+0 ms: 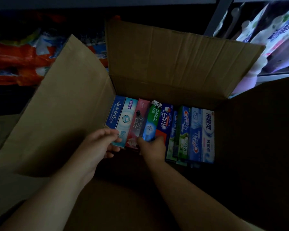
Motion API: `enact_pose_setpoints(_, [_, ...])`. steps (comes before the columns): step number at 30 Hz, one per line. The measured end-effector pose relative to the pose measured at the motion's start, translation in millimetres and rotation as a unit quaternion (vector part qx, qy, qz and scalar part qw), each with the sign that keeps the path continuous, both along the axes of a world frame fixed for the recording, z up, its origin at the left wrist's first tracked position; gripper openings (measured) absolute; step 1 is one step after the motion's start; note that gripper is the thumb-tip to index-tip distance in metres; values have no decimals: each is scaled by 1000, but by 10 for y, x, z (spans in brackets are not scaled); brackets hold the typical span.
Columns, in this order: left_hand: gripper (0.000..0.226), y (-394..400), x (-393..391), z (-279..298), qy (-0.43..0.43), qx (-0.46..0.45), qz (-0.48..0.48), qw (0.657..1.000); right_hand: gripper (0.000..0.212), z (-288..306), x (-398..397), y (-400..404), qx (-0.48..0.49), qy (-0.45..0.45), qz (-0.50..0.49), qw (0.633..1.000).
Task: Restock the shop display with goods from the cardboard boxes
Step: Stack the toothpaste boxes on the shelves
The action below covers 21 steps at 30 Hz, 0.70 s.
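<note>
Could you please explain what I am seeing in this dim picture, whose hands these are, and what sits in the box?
There is no machine here: a person wears a camera on the head, looking down at their own bare hands. Before them stands an open brown cardboard box with its flaps folded out. Inside, colourful toothpaste cartons stand in a row. The left hand touches the near end of the pale blue carton. The right hand reaches in at the green Darlie carton; whether it grips it is unclear. Bagged goods lie behind.
</note>
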<state>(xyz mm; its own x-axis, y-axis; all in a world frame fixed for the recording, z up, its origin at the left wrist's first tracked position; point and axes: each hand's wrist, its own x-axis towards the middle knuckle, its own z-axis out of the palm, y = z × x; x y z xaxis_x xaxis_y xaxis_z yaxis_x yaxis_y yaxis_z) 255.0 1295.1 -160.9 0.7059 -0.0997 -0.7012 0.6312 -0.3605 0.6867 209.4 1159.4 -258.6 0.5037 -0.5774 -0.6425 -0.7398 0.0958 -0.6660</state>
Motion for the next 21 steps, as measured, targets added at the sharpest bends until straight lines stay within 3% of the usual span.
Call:
enact_pose_setpoints(4, [8,8,-25,-68,27,18,-22,999,40,370,-21,62,109,-59,-21,992])
enact_pose_setpoints(7, [13,-17,-37,-65,50,8,-19,999,45,609,-114,238,197,-85,60,975])
enact_pose_setpoints(9, [22,-9,-38,-89,70,-40,1,997,51,676,-197,357,214,-107,97,966])
enact_pose_setpoints(11, [17,29,-55,-90,53,-50,6,997,51,675,-272,436,203,-127,125,963])
enact_pose_setpoints(15, [31,139,-82,-123,63,-48,51,996,30,647,-374,386,210,-146,165,952])
enact_pose_setpoints(17, [31,156,-91,-123,72,-44,51,995,25,537,-378,289,142,-140,149,968])
enact_pose_setpoints(19, [29,144,-96,-127,82,-43,37,995,39,268,-350,118,-46,-99,167,980])
enact_pose_setpoints(21, [24,121,-89,-120,90,-47,30,994,59,-15,-288,-84,-197,-50,254,946])
